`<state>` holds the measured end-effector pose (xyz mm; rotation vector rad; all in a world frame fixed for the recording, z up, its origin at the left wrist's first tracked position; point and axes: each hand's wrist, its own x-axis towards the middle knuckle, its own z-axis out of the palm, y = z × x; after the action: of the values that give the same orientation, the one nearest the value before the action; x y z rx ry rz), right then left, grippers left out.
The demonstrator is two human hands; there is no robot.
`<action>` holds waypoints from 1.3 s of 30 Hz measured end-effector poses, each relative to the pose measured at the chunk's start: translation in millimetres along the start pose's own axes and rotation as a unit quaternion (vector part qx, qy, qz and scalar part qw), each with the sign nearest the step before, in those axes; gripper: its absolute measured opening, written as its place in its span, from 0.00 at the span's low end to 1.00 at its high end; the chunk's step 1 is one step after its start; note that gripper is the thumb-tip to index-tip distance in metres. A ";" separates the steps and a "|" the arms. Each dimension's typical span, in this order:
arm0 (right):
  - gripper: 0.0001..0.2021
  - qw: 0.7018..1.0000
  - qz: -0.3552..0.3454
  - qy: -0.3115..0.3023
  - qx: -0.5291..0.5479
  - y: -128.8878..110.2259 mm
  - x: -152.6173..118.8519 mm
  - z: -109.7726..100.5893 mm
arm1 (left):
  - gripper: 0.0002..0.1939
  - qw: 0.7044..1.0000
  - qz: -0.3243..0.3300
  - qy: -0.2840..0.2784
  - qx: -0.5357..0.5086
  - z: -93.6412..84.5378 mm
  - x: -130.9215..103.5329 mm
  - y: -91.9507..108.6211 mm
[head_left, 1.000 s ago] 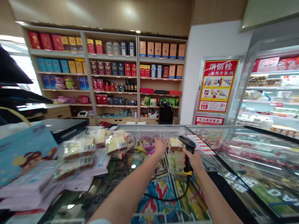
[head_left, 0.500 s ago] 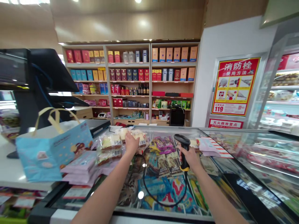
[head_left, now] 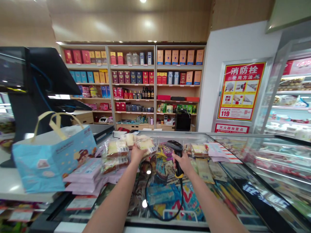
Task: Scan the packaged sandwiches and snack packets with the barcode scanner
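Note:
My right hand point(head_left: 184, 162) is wrapped round the handle of a black barcode scanner point(head_left: 175, 145), above the glass top of a freezer. A cable loops down from its yellow-trimmed base. My left hand point(head_left: 137, 154) grips the near edge of a plastic-wrapped sandwich point(head_left: 146, 144) with a barcode label at its right; some of the fingers are hidden. Beside it on the left lies a stack of wrapped sandwiches point(head_left: 116, 148). Another wrapped sandwich point(head_left: 199, 149) rests on the glass to the right of the scanner.
A blue paper bag point(head_left: 52, 158) stands at left next to lilac packets point(head_left: 84, 171), below a black checkout screen point(head_left: 48, 71). Lilac papers point(head_left: 216, 150) lie at right on the freezer point(head_left: 157, 223). Shelves point(head_left: 132, 67) of boxes and bottles line the back wall.
The scanner in my right hand has moved left, toward the sandwich in my left hand. The sandwich at right has come into fuller view. My left hand still grips its sandwich.

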<state>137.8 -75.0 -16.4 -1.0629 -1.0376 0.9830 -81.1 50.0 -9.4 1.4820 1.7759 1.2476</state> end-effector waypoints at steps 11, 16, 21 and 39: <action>0.18 0.996 0.023 -0.085 -0.018 5.2 13.6 8.1 | 0.17 0.938 0.024 -0.062 -0.339 24.3 5.4 -16.2; 0.18 0.987 0.068 -0.130 -0.063 3.0 -3.2 3.0 | 0.21 0.939 0.013 -0.052 -0.340 25.9 7.7 -20.4; 0.18 0.985 0.083 -0.128 -0.083 0.4 -11.9 1.2 | 0.19 0.952 0.015 -0.035 -0.304 26.7 2.9 -16.1; 0.18 0.982 0.095 -0.131 -0.101 3.3 -12.6 7.0 | 0.17 0.955 -0.005 -0.052 -0.293 23.5 -5.6 -6.0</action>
<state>127.8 -85.1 -20.7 -1.2390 -1.2893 1.2162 -62.8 52.4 -26.1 1.1615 1.1900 1.4913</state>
